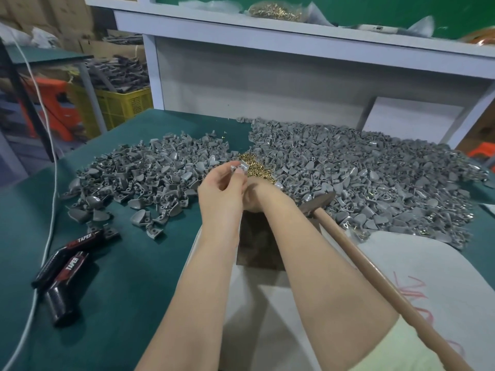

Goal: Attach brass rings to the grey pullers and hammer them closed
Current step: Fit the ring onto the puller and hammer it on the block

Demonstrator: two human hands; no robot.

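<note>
Grey puller (242,167) is pinched by the left hand (222,192) over the brass rings (254,167). The right hand (258,196) is hidden, so its grip cannot be told. Advise seating the ring fully before lifting the hammer (318,200).

"TAPER" is printed twice in white on the black tool (70,264).

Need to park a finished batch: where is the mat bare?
Bare green mat lies between the black TAPER tool and the left forearm, and behind the left puller pile. The right side is crowded: right puller pile, hammer.
</note>
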